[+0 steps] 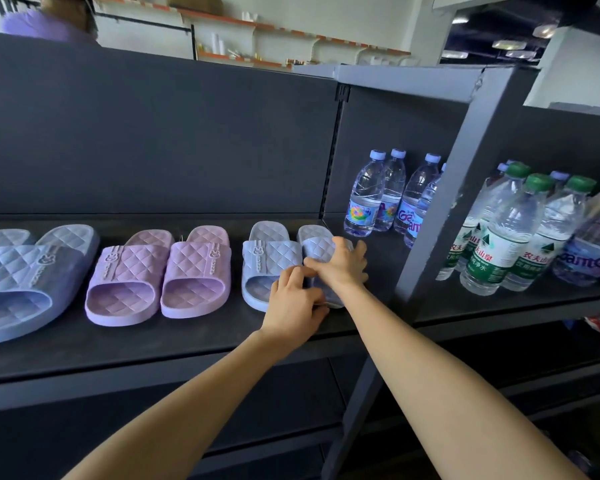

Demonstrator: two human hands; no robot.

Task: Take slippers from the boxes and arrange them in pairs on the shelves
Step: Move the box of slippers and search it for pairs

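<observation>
Slippers left on shelf — bottles right.

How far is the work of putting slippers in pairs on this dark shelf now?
Done: a large blue quilted slipper pair and a lilac quilted slipper pair stand side by side on the dark metal shelf. In hand: the left hand and right hand hold the second small pale blue slipper beside its mate. Left: the boxes are out of view, so I cannot tell.
</observation>
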